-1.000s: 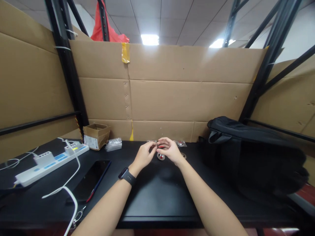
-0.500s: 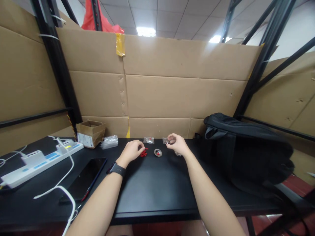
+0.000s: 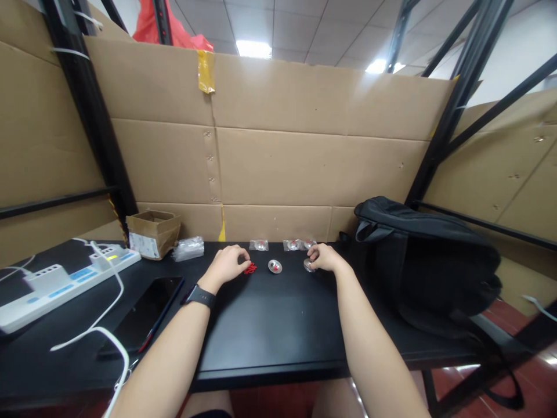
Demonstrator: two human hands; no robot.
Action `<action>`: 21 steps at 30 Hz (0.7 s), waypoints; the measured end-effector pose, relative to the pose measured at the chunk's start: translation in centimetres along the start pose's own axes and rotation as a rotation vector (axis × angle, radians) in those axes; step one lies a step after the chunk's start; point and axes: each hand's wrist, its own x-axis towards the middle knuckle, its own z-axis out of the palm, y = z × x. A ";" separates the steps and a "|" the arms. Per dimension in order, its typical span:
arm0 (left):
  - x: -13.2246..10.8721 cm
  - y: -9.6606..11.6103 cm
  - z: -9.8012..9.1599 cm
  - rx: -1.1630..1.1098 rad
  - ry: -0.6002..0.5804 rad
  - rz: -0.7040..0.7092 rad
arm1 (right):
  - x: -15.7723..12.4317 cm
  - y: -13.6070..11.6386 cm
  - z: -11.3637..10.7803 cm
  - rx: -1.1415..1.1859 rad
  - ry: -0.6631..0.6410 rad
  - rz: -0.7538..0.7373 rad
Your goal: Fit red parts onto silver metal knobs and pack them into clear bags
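My left hand (image 3: 228,265) rests on the black table, fingers loosely curled and apart, with the fingertips at a small tangle of red cord (image 3: 249,267). To its right lies a small round silvery dish-like piece (image 3: 275,266) with a red spot in its middle. My right hand (image 3: 325,258) is closed with thumb and fingers on a similar round silvery piece (image 3: 308,265), partly hidden by the fingers. Behind these, a clear packet (image 3: 259,245) with a round piece inside lies alone, and two more packets (image 3: 292,245) lie side by side near the right hand.
A black backpack (image 3: 426,267) stands on the right. On the left are an open cardboard box (image 3: 154,232), clear plastic bags (image 3: 188,248), a phone (image 3: 145,313), and a white power strip (image 3: 73,284) with a loose cable. A cardboard wall (image 3: 278,162) closes the back.
My right hand has moved from the clear packets toward me, onto the round silvery piece. A second packet now shows beside the right-hand one. My left hand has stayed by the red cord.
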 end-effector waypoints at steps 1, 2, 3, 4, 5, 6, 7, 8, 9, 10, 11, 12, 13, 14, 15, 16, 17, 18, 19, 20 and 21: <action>-0.1 0.7 0.1 0.012 0.027 0.022 | 0.0 0.0 0.0 0.009 -0.014 -0.001; -0.1 1.5 0.3 0.027 0.054 0.051 | 0.0 0.0 -0.1 0.018 -0.029 -0.003; -0.2 2.4 0.6 0.044 0.076 0.086 | 0.0 0.1 -0.1 0.025 -0.041 -0.005; -0.2 3.4 1.0 0.057 0.092 0.123 | 0.0 0.1 -0.2 0.027 -0.051 -0.001; -0.2 4.4 1.4 0.070 0.092 0.168 | 0.0 0.2 -0.2 0.025 -0.057 0.007; -0.1 5.4 1.9 0.081 0.082 0.210 | -0.1 0.3 -0.3 0.015 -0.057 0.019; -0.1 6.2 2.3 0.094 0.059 0.243 | -0.2 0.3 -0.3 0.000 -0.051 0.027; 0.0 6.8 2.8 0.111 0.035 0.261 | -0.3 0.2 -0.3 -0.020 -0.038 0.028; 0.1 7.2 3.2 0.130 0.017 0.268 | -0.4 0.1 -0.3 -0.040 -0.016 0.015; 0.2 7.4 3.6 0.150 0.005 0.265 | -0.5 -0.1 -0.3 -0.053 0.015 -0.010; 0.3 7.5 3.8 0.168 0.002 0.255 | -0.5 -0.4 -0.3 -0.059 0.052 -0.043; 0.4 7.5 4.0 0.182 0.005 0.243 | -0.6 -0.8 -0.2 -0.057 0.088 -0.079; 0.5 7.5 4.1 0.192 0.010 0.228 | -0.6 -1.2 -0.1 -0.051 0.119 -0.109; 0.6 7.4 4.2 0.195 0.017 0.214 | -0.5 -1.6 0.0 -0.045 0.141 -0.134; 0.6 7.4 4.2 0.192 0.024 0.204 | -0.5 -2.0 0.2 -0.036 0.155 -0.153; 0.7 7.4 4.2 0.183 0.030 0.199 | -0.4 -2.3 0.4 -0.028 0.159 -0.168; 0.7 7.4 4.2 0.173 0.033 0.201 | -0.4 -2.7 0.6 -0.018 0.157 -0.184; 0.7 7.5 4.2 0.162 0.033 0.206 | -0.3 -2.9 0.8 -0.007 0.152 -0.203; 0.8 7.6 4.2 0.154 0.031 0.212 | -0.3 -3.2 1.1 0.005 0.142 -0.225; 0.8 7.6 4.3 0.149 0.027 0.216 | -0.2 -3.3 1.3 0.012 0.131 -0.249; 0.8 7.7 4.3 0.144 0.022 0.217 | -0.1 -3.4 1.6 0.016 0.123 -0.271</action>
